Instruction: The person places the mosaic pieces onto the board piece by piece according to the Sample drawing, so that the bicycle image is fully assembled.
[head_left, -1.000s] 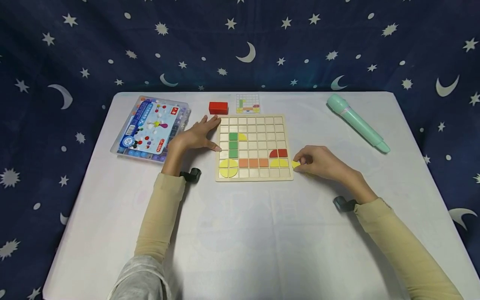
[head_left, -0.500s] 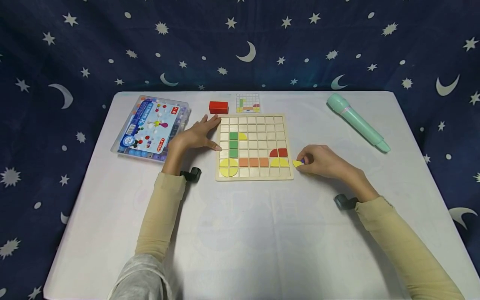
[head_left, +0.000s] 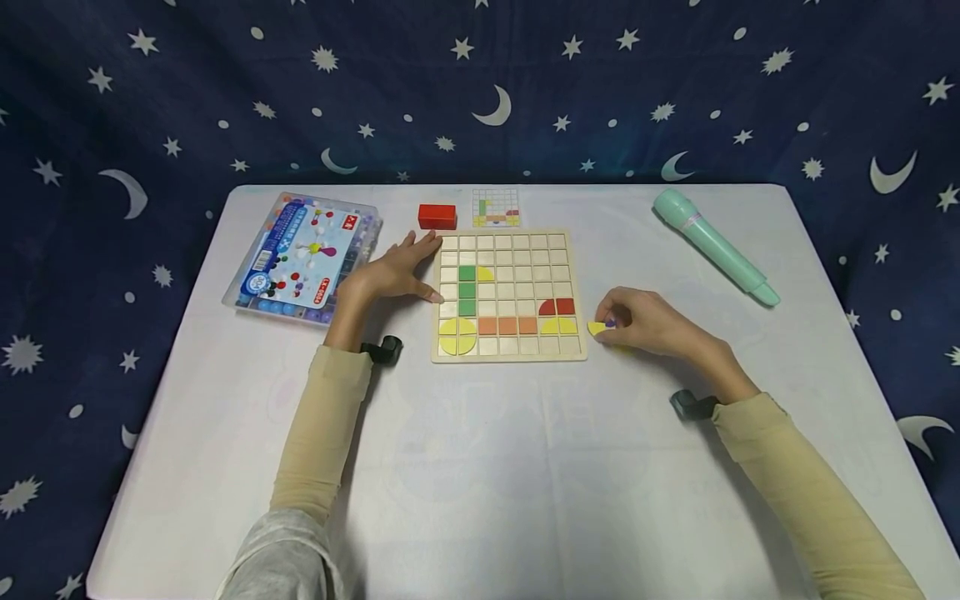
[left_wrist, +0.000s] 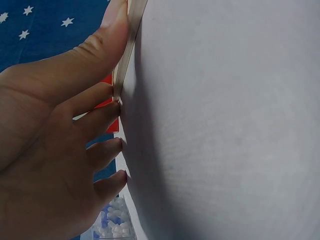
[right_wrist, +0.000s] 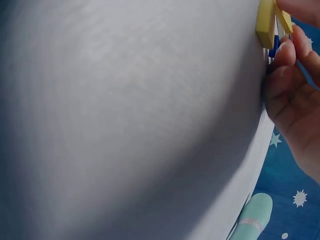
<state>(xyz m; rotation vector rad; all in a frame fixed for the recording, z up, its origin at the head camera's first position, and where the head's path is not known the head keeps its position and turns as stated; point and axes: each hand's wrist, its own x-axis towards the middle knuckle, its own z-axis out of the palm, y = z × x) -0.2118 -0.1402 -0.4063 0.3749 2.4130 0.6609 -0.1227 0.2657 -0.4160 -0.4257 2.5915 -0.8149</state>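
A wooden grid board [head_left: 522, 272] lies mid-table, with green and orange squares and yellow and red rounded pieces in its cells. My left hand [head_left: 392, 271], fingers spread, rests along the board's left edge; the thumb touches its side, as the left wrist view also shows. Just off the board's right edge, my right hand [head_left: 641, 321] pinches a yellow quarter-circle piece [head_left: 596, 328] between thumb and finger. In the right wrist view that thin piece [right_wrist: 285, 17] is tilted beside a thicker yellow block [right_wrist: 265, 24] on the table, and a blue block [right_wrist: 273, 46] shows behind, partly hidden by the fingers.
Behind the board are a red block [head_left: 437, 217] and a small printed grid card [head_left: 495, 200]. A clear plastic case [head_left: 303, 254] of coloured beads lies left, near my left wrist. A mint-green microphone-shaped stick [head_left: 712, 243] lies at the back right.
My right hand has drawn slightly right, away from the board's edge, with the yellow piece in its pinch. A blue-purple piece now shows by its fingers. The left hand has stayed put.
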